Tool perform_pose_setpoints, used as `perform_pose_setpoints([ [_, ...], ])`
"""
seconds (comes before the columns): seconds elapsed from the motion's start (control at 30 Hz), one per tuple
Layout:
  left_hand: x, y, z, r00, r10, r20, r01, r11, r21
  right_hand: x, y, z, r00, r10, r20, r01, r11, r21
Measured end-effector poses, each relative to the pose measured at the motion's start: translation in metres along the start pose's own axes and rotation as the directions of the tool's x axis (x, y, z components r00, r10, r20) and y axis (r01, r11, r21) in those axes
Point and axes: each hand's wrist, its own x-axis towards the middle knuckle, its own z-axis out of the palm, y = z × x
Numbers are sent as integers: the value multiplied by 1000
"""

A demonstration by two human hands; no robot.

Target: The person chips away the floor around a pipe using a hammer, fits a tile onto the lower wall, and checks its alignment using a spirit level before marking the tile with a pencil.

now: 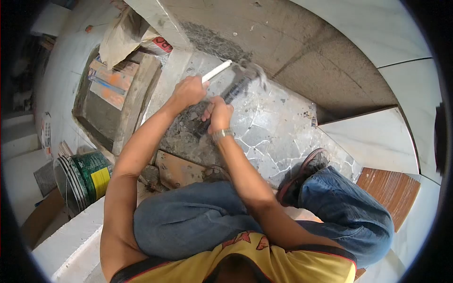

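Note:
My left hand (190, 90) is closed around a white rod (217, 70) that looks like a short pipe. The rod slants up and right toward the foot of the rough wall. My right hand (220, 115), with a watch on its wrist, grips the dark handle of a hammer (237, 88). The hammer's head is smeared by motion, close to the rod's far end. Beneath both hands lies a grey floor (264, 127) with white cracked lines. Broken rubble (181, 127) is heaped just below my hands.
At left are a wooden-edged trough (106, 111) holding a box, a paper sack (123, 37) and a green bucket (87, 177). A bare cement wall (302, 47) rises ahead. A pale tile panel (373, 134) and brown boards (389, 191) stand at right, near my shoe (304, 174).

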Motion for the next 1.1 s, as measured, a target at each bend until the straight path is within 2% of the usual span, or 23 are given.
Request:
perform_pose_setpoints([
  [0.07,-1,11,-8,999,-18,35,19,1000,-9,-3,15,-4,997,-80,-13,81,976,204],
  [0.13,0,10,-6,1000,2,3,-2,1000,-18,5,31,0,987,-154,-51,161,894,418],
  [0.17,-2,9,-3,1000,9,-8,-9,1000,-22,15,36,10,977,-113,-182,174,915,365],
  [0.27,1,2,3,1000,23,-4,-23,1000,-12,51,40,-13,986,130,101,-136,989,54],
  [0.3,1,5,1,1000,14,3,-14,1000,-5,28,19,-10,990,142,23,-142,990,4],
  [0.4,0,6,-2,1000,-17,15,17,1000,-7,2,17,-19,997,69,25,-73,981,180],
  [0.43,1,3,1,1000,-17,23,17,1000,-12,-6,17,-16,998,-50,30,43,978,203],
  [0.53,2,6,-5,999,-18,47,20,999,-32,20,39,7,987,-31,-156,73,958,276],
  [0.57,-1,8,-7,998,-23,57,25,999,-40,33,37,-1,994,75,80,-78,997,30],
  [0.67,0,6,-9,997,-18,72,21,999,-40,26,18,-2,990,127,64,-124,991,-48],
  [0.7,1,6,-6,998,-22,51,24,999,-39,6,11,1,996,63,59,-63,998,-15],
  [0.77,3,3,2,1000,-24,15,25,999,-26,-10,14,0,998,-55,17,51,983,178],
  [0.83,5,8,-2,998,-38,50,39,999,-28,-1,22,1,987,-161,-24,157,908,388],
  [0.93,-2,16,-11,991,-74,110,77,997,-25,32,25,2,985,153,80,-161,981,107],
  [0.97,0,19,-14,989,-81,126,85,996,-19,41,27,-6,978,197,74,-205,970,127],
  [1.07,4,9,-2,996,-51,78,50,999,7,8,14,-19,992,106,72,-112,990,91],
  [1.1,3,10,-3,996,-53,76,52,999,9,-1,17,-18,997,45,63,-55,985,163],
])
